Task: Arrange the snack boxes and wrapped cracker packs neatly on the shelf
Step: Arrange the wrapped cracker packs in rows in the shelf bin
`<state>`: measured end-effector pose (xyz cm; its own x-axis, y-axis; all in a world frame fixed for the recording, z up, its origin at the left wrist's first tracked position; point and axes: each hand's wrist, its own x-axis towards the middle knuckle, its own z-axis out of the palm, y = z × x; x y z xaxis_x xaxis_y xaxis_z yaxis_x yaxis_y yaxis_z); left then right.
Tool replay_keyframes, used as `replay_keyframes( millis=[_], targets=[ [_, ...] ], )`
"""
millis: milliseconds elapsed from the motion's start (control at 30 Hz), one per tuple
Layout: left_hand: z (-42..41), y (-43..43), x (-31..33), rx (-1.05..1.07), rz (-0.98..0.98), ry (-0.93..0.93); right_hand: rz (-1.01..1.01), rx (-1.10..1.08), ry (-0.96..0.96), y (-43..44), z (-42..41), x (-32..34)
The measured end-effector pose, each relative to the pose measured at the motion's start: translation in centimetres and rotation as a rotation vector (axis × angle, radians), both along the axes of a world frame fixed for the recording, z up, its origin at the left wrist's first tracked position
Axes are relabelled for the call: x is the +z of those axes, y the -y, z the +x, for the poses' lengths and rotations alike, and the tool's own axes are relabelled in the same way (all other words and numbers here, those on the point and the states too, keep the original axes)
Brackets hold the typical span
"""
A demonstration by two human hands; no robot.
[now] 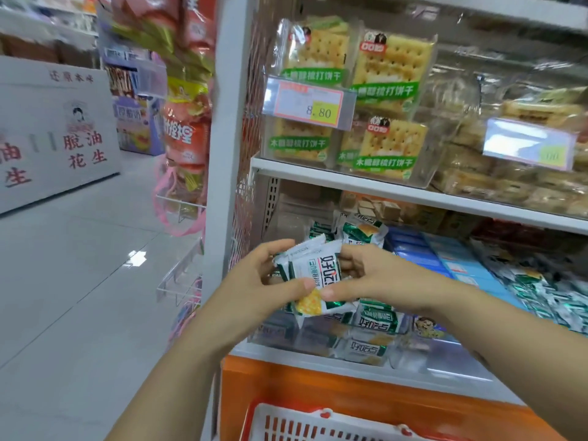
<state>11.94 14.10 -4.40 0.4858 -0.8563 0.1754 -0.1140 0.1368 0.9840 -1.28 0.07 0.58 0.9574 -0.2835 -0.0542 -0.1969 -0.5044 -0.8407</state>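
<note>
Both of my hands hold a small stack of green-and-white wrapped cracker packs (313,275) in front of the lower shelf. My left hand (261,281) grips the stack's left side with the thumb across the front. My right hand (369,275) pinches its right side. More of the same cracker packs (370,323) lie loose in a clear bin (318,340) just below and behind my hands. Blue snack boxes (445,259) stand in a row to the right.
The upper shelf (350,179) carries clear tubs of large soda crackers (391,71) with a price tag reading 8.80 (310,103). A red and white basket (318,423) sits below. Hanging snack bags (187,122) and open floor lie to the left.
</note>
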Motion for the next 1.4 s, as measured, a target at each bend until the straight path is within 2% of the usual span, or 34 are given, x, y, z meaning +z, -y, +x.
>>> replay_keyframes(
  millis=[300, 367, 433, 500, 567, 667, 767, 867, 1033, 1233, 1400],
  targets=[
    [2.1, 0.2, 0.6, 0.153, -0.073, 0.027, -0.041, -0.076, 0.073, 0.8, 3.7, 0.8],
    [2.7, 0.5, 0.2, 0.251, -0.062, 0.046, -0.078, -0.189, 0.106, 1.7, 4.8, 0.6],
    [3.2, 0.9, -0.6, 0.326, -0.044, 0.043, -0.197, -0.363, 0.103, 2.8, 6.3, 0.4],
    [3.3, 1.5, -1.4, 0.367, -0.017, 0.044, -0.325, -0.505, 0.047, 3.8, 7.9, 0.2],
    [3.5, 2.2, -2.4, 0.398, 0.013, 0.057, -0.372, -0.570, -0.055, 4.3, 9.5, 0.0],
    [3.9, 2.4, -3.4, 0.385, 0.069, 0.057, -0.350, -0.535, -0.123, 6.2, 12.0, -1.2],
    [4.4, 2.0, -4.0, 0.346, 0.116, 0.056, -0.354, -0.516, -0.089, 7.2, 13.8, -2.3],
    [4.9, 1.7, -4.3, 0.338, 0.090, 0.039, -0.440, -0.435, -0.147, 7.8, 14.4, -3.4],
    [4.7, 2.3, -4.4, 0.370, 0.046, 0.039, -0.606, -0.337, -0.058, 8.6, 14.8, -3.6],
    [4.5, 3.1, -4.7, 0.411, 0.019, 0.070, -0.607, -0.256, -0.178, 12.4, 16.9, -4.8],
    [4.3, 3.3, -4.7, 0.415, 0.002, 0.053, -0.717, -0.210, -0.263, 13.6, 17.7, -6.1]
  ],
)
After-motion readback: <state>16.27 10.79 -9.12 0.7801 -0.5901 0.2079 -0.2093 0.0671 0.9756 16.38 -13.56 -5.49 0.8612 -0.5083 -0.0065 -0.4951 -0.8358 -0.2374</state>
